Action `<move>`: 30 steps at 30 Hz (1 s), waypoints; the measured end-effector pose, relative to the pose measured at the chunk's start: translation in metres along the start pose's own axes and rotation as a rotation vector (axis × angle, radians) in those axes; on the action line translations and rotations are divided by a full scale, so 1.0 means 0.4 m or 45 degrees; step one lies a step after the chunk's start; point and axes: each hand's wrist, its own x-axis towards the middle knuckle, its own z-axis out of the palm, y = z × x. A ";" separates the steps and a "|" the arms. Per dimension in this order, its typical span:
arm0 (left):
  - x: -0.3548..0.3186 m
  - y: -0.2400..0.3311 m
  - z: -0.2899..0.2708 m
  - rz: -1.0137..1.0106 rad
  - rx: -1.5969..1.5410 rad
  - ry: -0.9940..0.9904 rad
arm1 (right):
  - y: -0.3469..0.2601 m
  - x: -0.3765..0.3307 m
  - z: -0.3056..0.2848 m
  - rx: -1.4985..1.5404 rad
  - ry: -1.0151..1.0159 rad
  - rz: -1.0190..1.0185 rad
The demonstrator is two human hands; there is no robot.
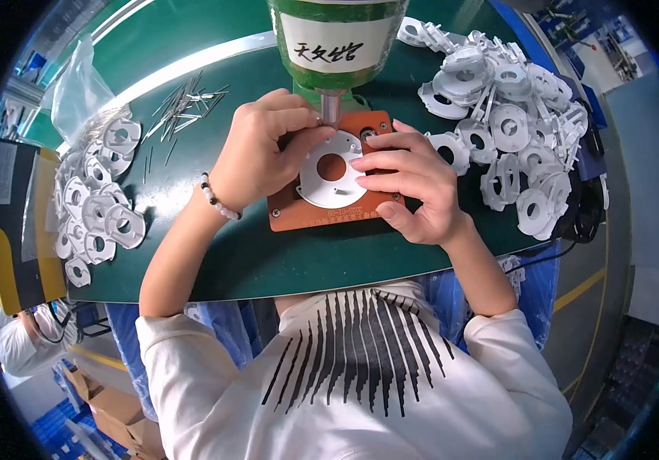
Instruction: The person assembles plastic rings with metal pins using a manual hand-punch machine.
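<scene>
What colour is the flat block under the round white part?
The flat block is orange; the head view shows it.

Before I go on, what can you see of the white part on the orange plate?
The white part is a roundish disc, plastic by its look, with a large round central hole showing orange beneath and smaller details around it. It appears to lie flat on the orange plate, near a metal tip. The right hand has fingers on its right side; the left hand is at its upper edge, contact unclear.
</scene>
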 end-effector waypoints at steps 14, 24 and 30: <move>0.001 -0.001 0.001 0.153 0.087 0.008 | 0.002 0.008 0.007 0.025 0.068 -0.030; 0.002 -0.002 0.007 0.166 0.099 0.028 | 0.002 0.011 0.010 0.054 0.103 -0.042; -0.004 -0.007 0.007 0.174 0.130 0.014 | 0.005 0.015 0.008 0.034 0.101 -0.062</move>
